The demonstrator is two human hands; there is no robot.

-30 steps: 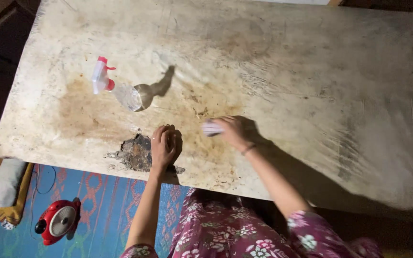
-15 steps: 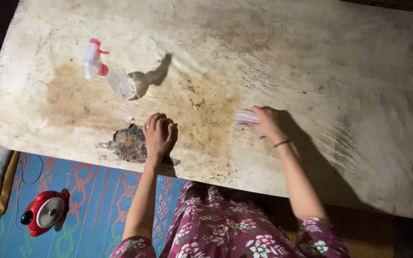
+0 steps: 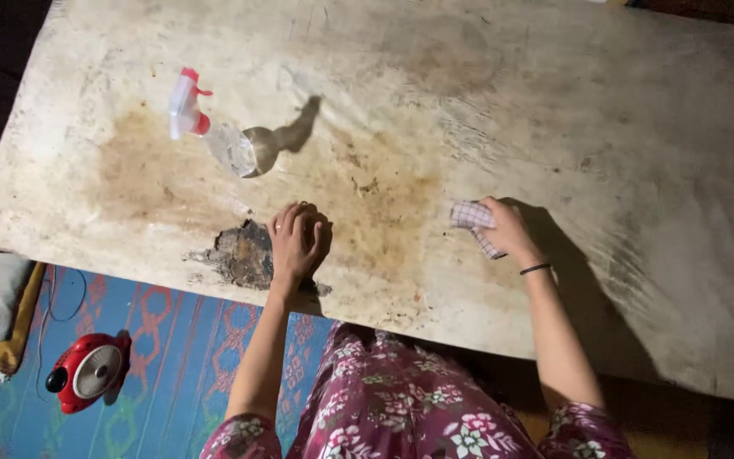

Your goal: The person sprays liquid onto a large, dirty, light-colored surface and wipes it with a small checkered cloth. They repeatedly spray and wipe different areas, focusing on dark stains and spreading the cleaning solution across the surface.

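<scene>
**Cloth moves right across the stained tabletop**

The right hand (image 3: 507, 229) presses a small checked cloth (image 3: 474, 223) flat against the stained tabletop (image 3: 605, 110), fingers closed over its right part, with the cloth's left corner and lower edge showing beyond the fingertips. It lies near the middle of the tabletop, closer to the near edge than the far one. A second ago the cloth sat further left, inside the brown stain; now it is at that stain's right border, and the forearm stands steeper to the near edge.

The left hand (image 3: 297, 242) rests on the tabletop beside the broken, dark patch (image 3: 239, 253) at the near edge, fingers curled loosely under and gripping nothing, as far as the dim light lets one judge. It has kept its place against the patch through all three pictures.

A clear spray bottle (image 3: 214, 132) with a white and red trigger head stands towards the far left corner, unmoved. Below the near edge lie a blue patterned mat (image 3: 163, 357) and a small red fan (image 3: 91, 371)
</scene>
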